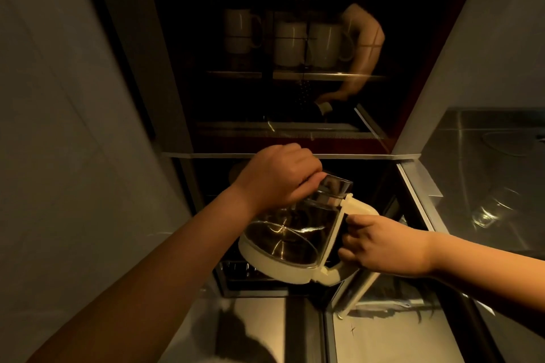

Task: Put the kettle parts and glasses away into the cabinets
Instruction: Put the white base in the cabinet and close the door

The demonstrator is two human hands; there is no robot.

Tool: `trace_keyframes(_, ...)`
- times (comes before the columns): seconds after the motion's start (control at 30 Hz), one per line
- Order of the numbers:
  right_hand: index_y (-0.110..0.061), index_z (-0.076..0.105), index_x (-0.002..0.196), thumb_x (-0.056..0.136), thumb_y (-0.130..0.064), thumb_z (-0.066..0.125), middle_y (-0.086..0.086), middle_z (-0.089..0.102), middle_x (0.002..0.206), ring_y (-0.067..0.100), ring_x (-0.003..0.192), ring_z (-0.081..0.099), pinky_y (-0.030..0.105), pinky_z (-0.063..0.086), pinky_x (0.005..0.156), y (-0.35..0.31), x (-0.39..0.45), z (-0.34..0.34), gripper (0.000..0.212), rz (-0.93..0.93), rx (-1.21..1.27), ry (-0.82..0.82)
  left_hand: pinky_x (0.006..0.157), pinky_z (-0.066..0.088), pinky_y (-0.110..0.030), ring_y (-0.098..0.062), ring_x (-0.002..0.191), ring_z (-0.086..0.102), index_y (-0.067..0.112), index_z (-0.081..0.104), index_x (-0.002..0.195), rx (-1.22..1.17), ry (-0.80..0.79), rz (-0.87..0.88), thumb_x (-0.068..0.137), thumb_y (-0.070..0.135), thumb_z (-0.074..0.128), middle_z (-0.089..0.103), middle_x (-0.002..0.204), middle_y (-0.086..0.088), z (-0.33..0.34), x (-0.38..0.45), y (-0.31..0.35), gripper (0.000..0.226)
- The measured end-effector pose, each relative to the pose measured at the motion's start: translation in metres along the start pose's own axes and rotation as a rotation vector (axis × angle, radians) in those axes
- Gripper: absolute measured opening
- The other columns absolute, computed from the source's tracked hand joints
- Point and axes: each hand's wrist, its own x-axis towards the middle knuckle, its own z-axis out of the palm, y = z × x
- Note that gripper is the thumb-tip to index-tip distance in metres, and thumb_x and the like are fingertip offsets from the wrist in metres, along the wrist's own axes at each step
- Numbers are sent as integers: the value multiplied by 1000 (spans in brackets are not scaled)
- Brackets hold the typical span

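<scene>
Head view, dim warm light. Clear glass kettle jug with cream plastic base and handle (292, 233) is held in the air, tipped on its side, base toward the camera, just in front of a dark open lower cabinet (295, 174). Right hand (383, 247) has fingers curled round the cream handle. Left hand (274, 180) is closed over the jug's glass rim at the mouth end; exact finger placement hidden behind the knuckles. Above, an upper cabinet with a dark glass front (280, 68) shows white ceramic mugs (295, 41) on a shelf, plus a reflection of an arm. Steel worktop (486, 186) to the right carries a clear glass (489, 209), blurred, well apart from the jug.

Step in hand, as I read it: stowing the kettle jug in the lower cabinet. Next move calls for levelling the jug, guiding it through the opening without knocking the frame, setting it down, then letting go with both hands. Glass on the worktop not yet put away.
</scene>
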Motion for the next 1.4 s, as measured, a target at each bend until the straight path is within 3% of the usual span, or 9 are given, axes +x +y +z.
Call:
trace_keyframes(0.2, -20, 62, 92, 75, -22, 61, -6, 65, 73, 14, 71, 65, 34, 47, 91, -5, 6, -16, 17, 28, 173, 39, 73, 34, -21, -9, 85, 50, 16, 63, 100, -87, -116, -223, 90, 37, 45, 59, 92, 2, 5, -3, 5, 29)
trace_keyframes(0.37, -23, 60, 92, 76, -30, 70, -7, 64, 76, 13, 73, 64, 32, 50, 86, -2, 12, -16, 20, 57, 278, 35, 88, 28, -20, -6, 112, 39, 23, 51, 128, -212, -284, -429, 95, 41, 47, 48, 122, 4, 10, -7, 11, 38)
trace_keyframes(0.47, -23, 60, 94, 75, -31, 73, -6, 66, 79, 14, 76, 65, 35, 50, 86, 5, 13, -16, 25, 100, 317, 74, 106, 14, -24, -7, 138, 18, 30, 29, 146, -242, -379, -458, 97, 45, 40, 26, 150, 8, 9, -12, 19, 53)
trace_keyframes(0.53, -23, 58, 94, 72, -32, 75, -6, 67, 80, 15, 77, 65, 36, 51, 85, 8, 14, -13, 30, 138, 349, 98, 107, 6, -26, -6, 143, 7, 32, 20, 148, -249, -409, -479, 97, 47, 37, 14, 156, 12, 8, -17, 24, 56)
trace_keyframes(0.73, -26, 63, 93, 57, -38, 83, -9, 70, 82, 12, 79, 67, 31, 50, 83, 9, 11, -6, 43, 248, 403, 132, 112, -2, -28, -4, 144, -2, 32, 16, 149, -222, -493, -464, 95, 59, 28, 8, 158, 12, 14, -35, 38, 62)
trace_keyframes(0.83, -26, 64, 93, 55, -37, 84, -9, 70, 81, 13, 78, 68, 32, 51, 81, 5, 9, -2, 44, 265, 403, 142, 112, 1, -28, -6, 144, 7, 30, 27, 147, -215, -440, -435, 85, 69, 21, 19, 156, 9, 16, -46, 46, 73)
trace_keyframes(1.07, -27, 64, 95, 59, -40, 82, -9, 71, 81, 14, 77, 68, 34, 51, 81, 2, 7, 6, 43, 370, 444, 163, 114, 17, -46, -17, 140, 28, 20, 56, 125, -50, -325, -227, 75, 79, 43, 44, 144, -1, 24, -69, 64, 79)
trace_keyframes(1.27, -19, 64, 85, 56, -32, 87, -1, 68, 69, 20, 61, 66, 36, 56, 66, 1, 10, 6, 39, 485, 498, 249, 114, 19, -50, -23, 135, 34, 19, 51, 122, 6, -221, -188, 74, 42, 68, 51, 138, -6, 34, -75, 60, 56)
trace_keyframes(1.4, -16, 62, 87, 54, -27, 88, 1, 67, 71, 22, 58, 65, 34, 55, 54, 1, 12, 6, 43, 578, 531, 316, 115, 19, -49, -23, 133, 37, 16, 47, 124, 3, -132, -153, 82, 35, 55, 57, 133, -6, 33, -71, 53, 46)
